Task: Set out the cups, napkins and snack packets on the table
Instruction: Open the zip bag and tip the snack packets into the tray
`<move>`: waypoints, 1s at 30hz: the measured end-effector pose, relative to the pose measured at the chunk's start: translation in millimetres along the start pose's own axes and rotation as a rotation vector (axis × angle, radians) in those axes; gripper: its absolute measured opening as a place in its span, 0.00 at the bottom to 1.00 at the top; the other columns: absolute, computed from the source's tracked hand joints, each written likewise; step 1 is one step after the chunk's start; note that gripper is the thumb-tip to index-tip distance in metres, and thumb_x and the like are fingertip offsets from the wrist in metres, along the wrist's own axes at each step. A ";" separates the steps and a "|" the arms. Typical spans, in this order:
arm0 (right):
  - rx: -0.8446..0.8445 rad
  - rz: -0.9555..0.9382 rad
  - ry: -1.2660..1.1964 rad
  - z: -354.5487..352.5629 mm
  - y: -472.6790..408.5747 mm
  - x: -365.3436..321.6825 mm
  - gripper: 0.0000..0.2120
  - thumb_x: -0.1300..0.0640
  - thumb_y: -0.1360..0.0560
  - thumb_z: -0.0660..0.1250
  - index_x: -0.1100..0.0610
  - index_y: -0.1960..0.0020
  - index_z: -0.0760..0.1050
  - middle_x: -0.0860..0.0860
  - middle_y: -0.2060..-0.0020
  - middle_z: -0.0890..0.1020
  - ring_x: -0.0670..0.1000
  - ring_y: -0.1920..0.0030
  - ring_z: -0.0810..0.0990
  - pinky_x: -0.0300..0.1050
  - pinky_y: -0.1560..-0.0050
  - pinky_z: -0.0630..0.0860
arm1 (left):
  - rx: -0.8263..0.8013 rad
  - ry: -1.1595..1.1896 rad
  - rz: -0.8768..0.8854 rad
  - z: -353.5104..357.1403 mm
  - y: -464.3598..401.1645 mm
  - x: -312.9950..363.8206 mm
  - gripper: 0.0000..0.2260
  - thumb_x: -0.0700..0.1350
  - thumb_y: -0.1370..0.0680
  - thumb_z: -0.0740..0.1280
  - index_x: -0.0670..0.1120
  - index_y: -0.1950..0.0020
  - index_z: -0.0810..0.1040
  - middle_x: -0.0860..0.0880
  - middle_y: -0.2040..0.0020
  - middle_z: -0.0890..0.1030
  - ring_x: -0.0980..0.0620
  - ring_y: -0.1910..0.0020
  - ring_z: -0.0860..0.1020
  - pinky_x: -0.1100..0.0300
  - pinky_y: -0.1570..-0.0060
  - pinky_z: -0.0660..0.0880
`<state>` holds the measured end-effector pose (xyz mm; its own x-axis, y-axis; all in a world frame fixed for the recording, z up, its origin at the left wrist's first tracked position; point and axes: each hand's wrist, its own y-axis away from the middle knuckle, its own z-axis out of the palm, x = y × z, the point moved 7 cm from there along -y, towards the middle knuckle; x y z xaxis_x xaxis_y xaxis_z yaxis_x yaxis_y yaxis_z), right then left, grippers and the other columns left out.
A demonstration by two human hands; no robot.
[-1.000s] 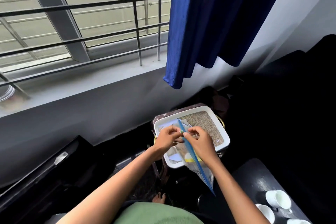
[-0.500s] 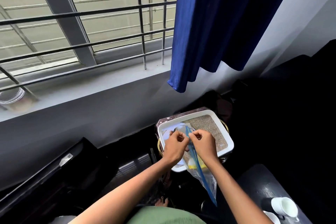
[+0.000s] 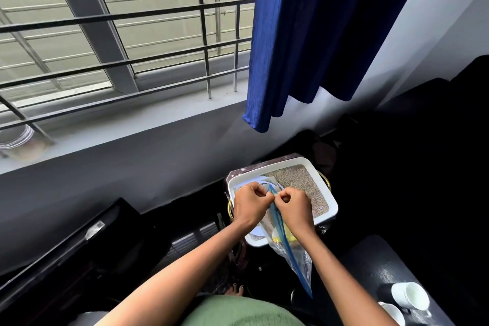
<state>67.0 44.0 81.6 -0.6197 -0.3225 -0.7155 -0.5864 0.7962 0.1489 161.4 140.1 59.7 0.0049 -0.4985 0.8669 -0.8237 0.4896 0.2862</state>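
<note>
Pinching the zip bag [image 3: 287, 246] together, left hand [image 3: 248, 205] and right hand [image 3: 295, 209] meet mid-frame. Its blue seal runs toward lower right, nearer the right arm.

A clear plastic bag [image 3: 288, 251] with a blue zip strip is pinched at its top edge by the left hand [image 3: 250, 206] and the right hand [image 3: 293, 209], knuckles almost touching, above a white tray [image 3: 332, 202]. A woven mat [image 3: 299, 180] is seen lining the tray's far right part, and pale papers lie at its left end. The bag hangs past the tray's near edge. Two white cups [image 3: 410, 295] are set at the near right corner of a dark table [image 3: 370, 259]. A blue curtain [image 3: 330, 29] hangs beside a barred window [image 3: 119, 34].
</note>
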 end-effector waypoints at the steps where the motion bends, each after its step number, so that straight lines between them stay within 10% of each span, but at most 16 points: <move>1: 0.008 0.001 0.002 0.2 0.7 -0.3 0.07 0.58 0.28 0.68 0.60 0.62 0.80 0.51 0.67 0.82 0.51 0.64 0.78 0.42 0.65 0.69 | 0.003 0.000 -0.004 -0.2 -0.3 0.0 0.06 0.43 0.33 0.69 0.49 0.70 0.76 0.51 0.71 0.82 0.57 0.71 0.78 0.65 0.69 0.73; 13: 0.058 0.019 -0.013 0.2 0.4 -2.9 0.11 0.59 0.28 0.66 0.58 0.68 0.73 0.51 0.72 0.77 0.53 0.67 0.74 0.46 0.66 0.68 | 0.044 0.018 -0.024 -1.5 -3.3 0.9 0.06 0.41 0.32 0.69 0.46 0.69 0.75 0.47 0.67 0.83 0.48 0.64 0.83 0.51 0.61 0.81; 19: 0.150 0.046 0.071 -6.0 -2.3 0.5 0.06 0.60 0.29 0.66 0.61 0.63 0.76 0.55 0.66 0.82 0.57 0.63 0.77 0.48 0.63 0.70 | 0.101 -0.056 -0.016 -2.5 0.7 2.7 0.04 0.43 0.35 0.68 0.45 0.67 0.73 0.52 0.71 0.77 0.54 0.72 0.72 0.59 0.70 0.70; 30: -0.112 0.055 -0.043 3.8 -9.1 8.9 0.07 0.56 0.30 0.71 0.56 0.53 0.81 0.48 0.65 0.81 0.48 0.61 0.80 0.38 0.59 0.70 | 0.038 0.043 0.040 3.1 -7.6 -1.5 0.05 0.44 0.28 0.68 0.45 0.63 0.77 0.50 0.66 0.82 0.50 0.63 0.82 0.52 0.58 0.78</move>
<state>68.8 35.8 71.3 -0.6312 -0.2560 -0.7321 -0.6081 0.7493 0.2623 166.0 134.9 54.9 -0.0049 -0.4477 0.8942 -0.8444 0.4808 0.2361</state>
